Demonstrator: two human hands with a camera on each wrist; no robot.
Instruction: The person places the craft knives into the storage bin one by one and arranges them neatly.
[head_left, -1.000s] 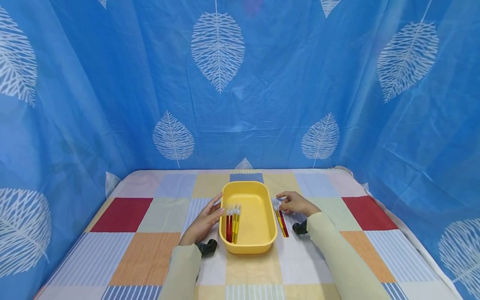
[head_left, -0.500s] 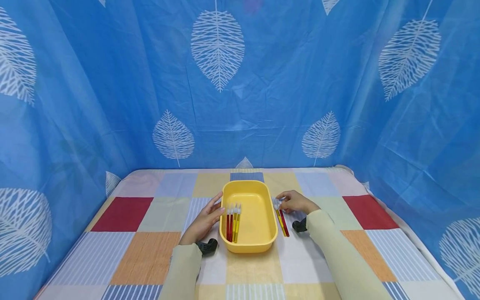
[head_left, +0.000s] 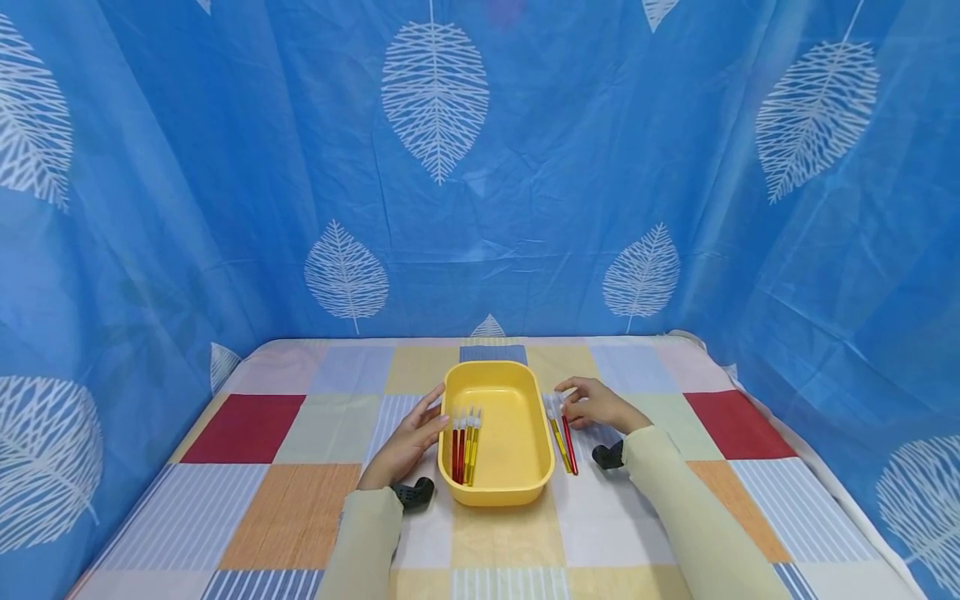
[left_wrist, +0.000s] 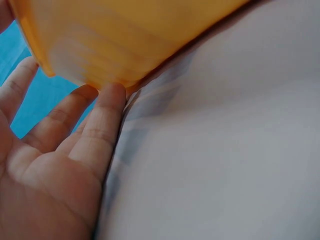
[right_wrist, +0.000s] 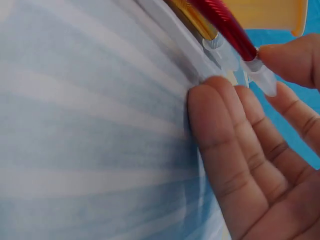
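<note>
A yellow plastic tray [head_left: 517,450] stands in the middle of the table. My left hand [head_left: 405,443] rests against its left side, fingers fairly straight and thumb at the rim; in the left wrist view the fingertips [left_wrist: 111,95] touch the outer wall. Inside, along the left wall, lie red craft knives [head_left: 457,457] and gold craft knives [head_left: 472,457] with clear caps. Right of the tray, my right hand [head_left: 597,406] pinches a red craft knife [right_wrist: 227,27] near its cap between thumb and finger. A gold craft knife [head_left: 559,446] lies beside it.
A patchwork-patterned cloth [head_left: 300,508] covers the table. Blue curtains [head_left: 540,167] with white leaf prints hang at the back and both sides. Black wrist devices [head_left: 414,495] are worn on both wrists.
My right hand has moved slightly right, and the red craft knife's capped end has come away from the gold one. The left hand and tray have stayed put.
</note>
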